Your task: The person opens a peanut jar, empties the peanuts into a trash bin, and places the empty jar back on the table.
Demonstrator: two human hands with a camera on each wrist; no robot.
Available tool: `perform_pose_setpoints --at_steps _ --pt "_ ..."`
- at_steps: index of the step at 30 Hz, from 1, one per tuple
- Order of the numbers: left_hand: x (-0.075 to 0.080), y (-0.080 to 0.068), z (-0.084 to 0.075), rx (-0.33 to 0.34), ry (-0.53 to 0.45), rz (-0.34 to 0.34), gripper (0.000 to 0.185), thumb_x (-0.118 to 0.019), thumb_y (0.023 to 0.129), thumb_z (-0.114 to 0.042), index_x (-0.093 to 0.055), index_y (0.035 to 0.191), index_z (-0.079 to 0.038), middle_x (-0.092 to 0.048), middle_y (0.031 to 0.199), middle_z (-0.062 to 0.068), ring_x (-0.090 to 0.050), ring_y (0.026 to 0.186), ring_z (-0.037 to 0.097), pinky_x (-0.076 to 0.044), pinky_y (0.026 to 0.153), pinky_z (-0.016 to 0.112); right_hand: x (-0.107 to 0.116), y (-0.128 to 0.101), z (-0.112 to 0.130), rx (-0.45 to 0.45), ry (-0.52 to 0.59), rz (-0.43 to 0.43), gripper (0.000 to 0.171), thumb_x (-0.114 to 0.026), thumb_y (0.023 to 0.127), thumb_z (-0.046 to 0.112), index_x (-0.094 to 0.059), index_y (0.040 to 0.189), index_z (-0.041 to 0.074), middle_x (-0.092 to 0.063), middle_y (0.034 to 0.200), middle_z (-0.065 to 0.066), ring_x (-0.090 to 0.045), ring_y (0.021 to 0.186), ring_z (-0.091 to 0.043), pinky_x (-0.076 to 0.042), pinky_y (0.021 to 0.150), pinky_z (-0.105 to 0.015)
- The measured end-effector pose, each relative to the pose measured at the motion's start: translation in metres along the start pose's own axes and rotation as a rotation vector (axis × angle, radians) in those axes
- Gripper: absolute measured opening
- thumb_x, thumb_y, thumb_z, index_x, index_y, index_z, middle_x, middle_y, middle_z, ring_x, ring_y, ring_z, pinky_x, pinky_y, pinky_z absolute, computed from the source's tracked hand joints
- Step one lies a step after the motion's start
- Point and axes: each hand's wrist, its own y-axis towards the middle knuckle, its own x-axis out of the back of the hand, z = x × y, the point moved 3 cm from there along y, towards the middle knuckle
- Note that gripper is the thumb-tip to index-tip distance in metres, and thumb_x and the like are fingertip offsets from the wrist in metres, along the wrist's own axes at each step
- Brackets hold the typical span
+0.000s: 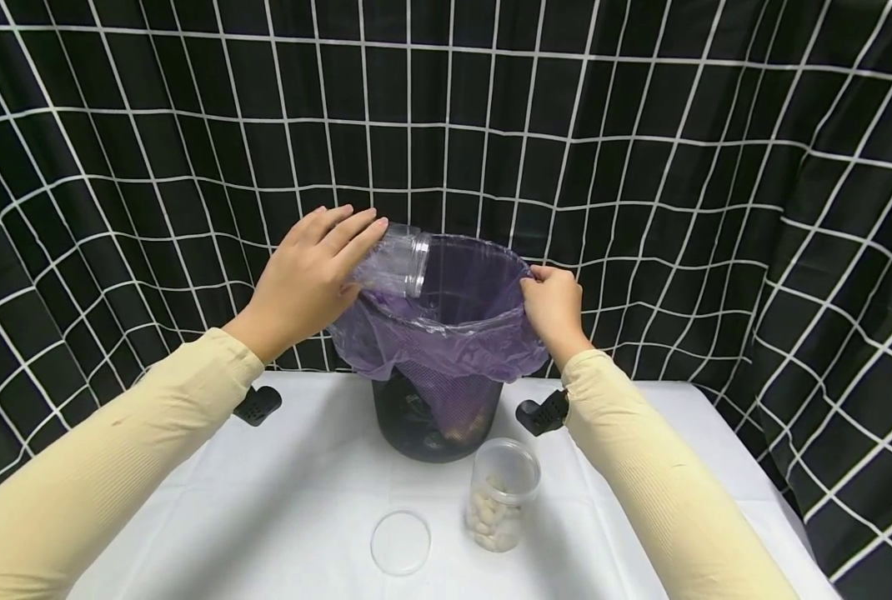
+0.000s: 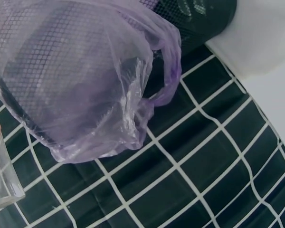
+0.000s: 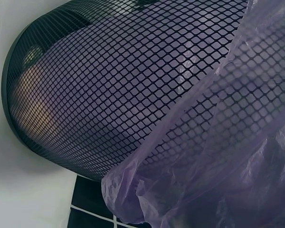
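Observation:
My left hand (image 1: pixel 307 271) grips a clear plastic jar (image 1: pixel 397 265), tipped on its side with its mouth facing right over the bin's opening. The jar looks see-through, with no contents showing in it. Below it stands a black mesh trash bin (image 1: pixel 408 417), lined with a purple plastic bag (image 1: pixel 453 354) folded over the rim. At the rim's right side, my right hand (image 1: pixel 554 308) pinches the bag's edge. The left wrist view catches a corner of the jar (image 2: pixel 2 187) beside the bag. Something pale brown (image 3: pixel 38 102) shows through the mesh near the bin's base.
A second clear jar (image 1: pixel 497 500), lidless and partly filled with pale pieces, stands in front of the bin. Left of it, a round clear lid (image 1: pixel 401 543) lies on the white tablecloth (image 1: pixel 303 500). A black curtain with a white grid (image 1: pixel 491 100) hangs close behind.

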Motion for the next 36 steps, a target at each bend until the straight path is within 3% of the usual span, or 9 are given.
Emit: perform_pose_setpoints --at_steps 17,28,36 --pt "0.006 -0.007 0.003 0.117 -0.051 -0.047 0.077 -0.085 0.071 -0.008 -0.052 0.140 -0.005 -0.059 0.139 0.016 -0.054 0.128 0.038 -0.044 0.111 0.049 0.000 -0.002 0.000 0.015 0.000 -0.007 0.038 -0.052 0.094 0.009 -0.063 0.128 -0.004 -0.065 0.127 -0.021 -0.059 0.125 -0.038 -0.049 0.106 -0.046" --pt "0.012 -0.020 0.002 0.164 -0.094 -0.010 0.078 -0.086 0.073 -0.012 -0.050 0.142 -0.005 -0.057 0.140 0.016 -0.053 0.126 0.040 -0.044 0.109 0.051 -0.001 -0.001 -0.001 0.006 0.005 0.001 0.039 -0.051 0.095 0.010 -0.063 0.129 -0.004 -0.064 0.130 -0.021 -0.058 0.126 -0.037 -0.048 0.107 -0.046" --pt "0.013 -0.033 0.002 0.246 -0.166 0.000 0.079 -0.086 0.074 -0.014 -0.049 0.142 -0.003 -0.056 0.143 0.015 -0.052 0.127 0.040 -0.044 0.109 0.052 -0.001 0.000 -0.001 0.014 0.003 -0.002 0.039 -0.050 0.095 0.010 -0.063 0.129 -0.004 -0.064 0.130 -0.021 -0.058 0.127 -0.038 -0.048 0.107 -0.047"
